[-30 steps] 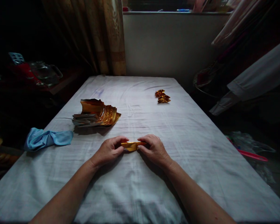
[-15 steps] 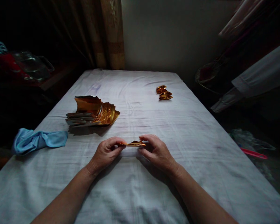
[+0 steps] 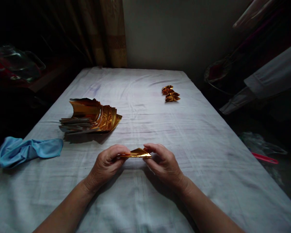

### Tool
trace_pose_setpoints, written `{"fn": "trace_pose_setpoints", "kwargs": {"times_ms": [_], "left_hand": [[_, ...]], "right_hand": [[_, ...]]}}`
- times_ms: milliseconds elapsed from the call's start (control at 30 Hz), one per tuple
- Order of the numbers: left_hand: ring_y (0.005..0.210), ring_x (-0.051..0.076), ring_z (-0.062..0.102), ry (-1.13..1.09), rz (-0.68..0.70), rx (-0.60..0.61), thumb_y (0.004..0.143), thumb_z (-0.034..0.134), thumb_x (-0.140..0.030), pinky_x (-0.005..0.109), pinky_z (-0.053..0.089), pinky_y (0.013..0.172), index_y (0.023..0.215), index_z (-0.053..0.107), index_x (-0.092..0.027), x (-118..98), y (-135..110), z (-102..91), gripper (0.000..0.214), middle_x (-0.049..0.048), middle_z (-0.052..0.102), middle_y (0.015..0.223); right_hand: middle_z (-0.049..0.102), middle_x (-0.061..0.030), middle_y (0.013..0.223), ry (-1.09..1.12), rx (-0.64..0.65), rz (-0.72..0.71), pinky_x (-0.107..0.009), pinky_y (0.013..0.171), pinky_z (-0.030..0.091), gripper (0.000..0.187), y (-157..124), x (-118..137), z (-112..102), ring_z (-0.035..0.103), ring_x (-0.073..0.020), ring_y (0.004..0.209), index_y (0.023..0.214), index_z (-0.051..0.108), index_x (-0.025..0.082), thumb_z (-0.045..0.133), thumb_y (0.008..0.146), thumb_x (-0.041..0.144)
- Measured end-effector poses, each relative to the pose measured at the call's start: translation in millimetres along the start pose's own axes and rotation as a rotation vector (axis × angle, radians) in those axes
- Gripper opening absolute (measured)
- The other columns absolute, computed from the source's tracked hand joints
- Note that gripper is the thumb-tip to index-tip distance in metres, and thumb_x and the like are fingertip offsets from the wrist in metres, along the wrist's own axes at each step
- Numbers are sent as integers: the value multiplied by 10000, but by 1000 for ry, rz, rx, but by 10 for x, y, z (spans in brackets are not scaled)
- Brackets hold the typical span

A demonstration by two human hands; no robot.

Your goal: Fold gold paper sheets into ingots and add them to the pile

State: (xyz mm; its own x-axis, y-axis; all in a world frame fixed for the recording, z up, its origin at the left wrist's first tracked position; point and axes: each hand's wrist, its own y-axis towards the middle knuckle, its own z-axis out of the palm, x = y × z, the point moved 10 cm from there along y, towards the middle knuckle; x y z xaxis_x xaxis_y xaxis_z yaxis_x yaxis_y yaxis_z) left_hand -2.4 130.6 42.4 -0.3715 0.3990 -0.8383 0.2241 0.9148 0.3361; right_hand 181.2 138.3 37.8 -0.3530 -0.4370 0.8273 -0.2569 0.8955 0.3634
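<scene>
Both my hands pinch one small piece of folded gold foil paper [image 3: 135, 153] just above the white cloth-covered table [image 3: 145, 200]. My left hand [image 3: 106, 165] grips its left end with fingers curled. My right hand [image 3: 163, 162] grips the right end the same way. The paper is folded flat with a low triangular flap standing up in its middle. A fanned stack of gold foil sheets [image 3: 92, 116] lies to the left, beyond my left hand. Two or three folded gold pieces [image 3: 170, 94] sit together further back on the right.
A crumpled blue cloth [image 3: 26, 150] lies at the table's left edge. A glass jug [image 3: 19, 61] stands on dark furniture at the far left. A curtain and a pale wall close the far end. White fabric [image 3: 271, 79] hangs at the right, with a red-handled object [image 3: 264, 158] below.
The gold paper went from a thick folded strip to a flat piece with a triangular flap raised. The view tilted down, so the objects shifted slightly in frame.
</scene>
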Motion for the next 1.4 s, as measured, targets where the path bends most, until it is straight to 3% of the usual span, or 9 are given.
{"fn": "trace_pose_setpoints", "kwargs": {"times_ms": [133,367,567,933,1100,1267,1400], "left_hand": [[856,165,699,51,81,-36,887,606,-148,261,577,770,967,709,-225,-71,-4,-33,151,52,725,918],[857,156,693,204,62,-19,896,565,-154,242,576,752,1056,704,-241,-53,-46,-20,229,54,702,977],[844,136,694,315,244,-54,932,572,-143,205,573,723,1053,704,-240,-287,-70,-35,204,49,697,977],[865,129,702,356,336,-66,979,531,-173,206,593,745,1076,702,-250,-371,-140,-4,211,46,697,991],[841,121,707,382,385,-73,975,552,-176,196,600,736,1031,706,-247,-477,-157,15,178,35,703,970],[840,128,704,394,402,-90,982,526,-163,211,607,739,1017,701,-220,-499,-136,-3,187,45,694,969],[860,133,700,386,386,-78,984,507,-142,215,605,738,1051,693,-214,-460,-118,-5,210,52,683,978]], "right_hand": [[738,-39,950,-24,-9,49,-333,805,556,248,-10,-16,7,689,-185,865,1058,664,237,634,818,181],[734,-36,932,-56,16,51,-338,795,546,225,-13,-3,34,675,-194,860,1030,683,245,624,821,183],[728,-53,968,-152,24,69,-361,787,527,241,-19,-11,51,657,-217,872,1051,669,242,659,812,207],[728,-40,915,-105,82,58,-352,790,516,95,8,-18,109,660,-203,866,941,683,238,603,896,213],[700,-30,871,-154,79,73,-333,762,505,99,3,-32,147,639,-199,841,898,708,245,640,863,184],[680,-35,864,-73,48,51,-317,761,499,124,-1,12,122,629,-186,838,860,695,237,602,850,154],[690,-51,911,39,16,114,-309,784,512,90,-2,-27,85,649,-188,885,830,673,227,592,856,197]]}}
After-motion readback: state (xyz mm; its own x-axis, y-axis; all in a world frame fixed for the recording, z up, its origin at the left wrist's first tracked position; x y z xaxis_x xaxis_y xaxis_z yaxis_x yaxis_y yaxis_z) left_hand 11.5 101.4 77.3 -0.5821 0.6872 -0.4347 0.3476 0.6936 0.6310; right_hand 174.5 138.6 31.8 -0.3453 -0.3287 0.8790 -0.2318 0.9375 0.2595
